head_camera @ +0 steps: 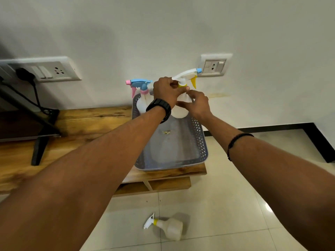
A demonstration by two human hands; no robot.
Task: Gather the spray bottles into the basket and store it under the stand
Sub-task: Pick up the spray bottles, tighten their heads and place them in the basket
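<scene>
A grey perforated basket (200,142) sits on the right end of the wooden stand (87,116). At its far end a white spray bottle with a blue and pink head (140,86) stands upright. Beside it is a white bottle with a white and yellow head (188,76). My left hand (165,91) grips this bottle's neck, and my right hand (196,104) rests against its body. A third spray bottle with a yellow collar (168,227) lies on its side on the floor tiles in front of the stand.
A black TV leg (40,147) stands on the stand at the left, with a cable running to a wall socket panel (47,70). Another socket (214,66) is on the wall behind the bottles. An open shelf (168,184) shows under the stand top.
</scene>
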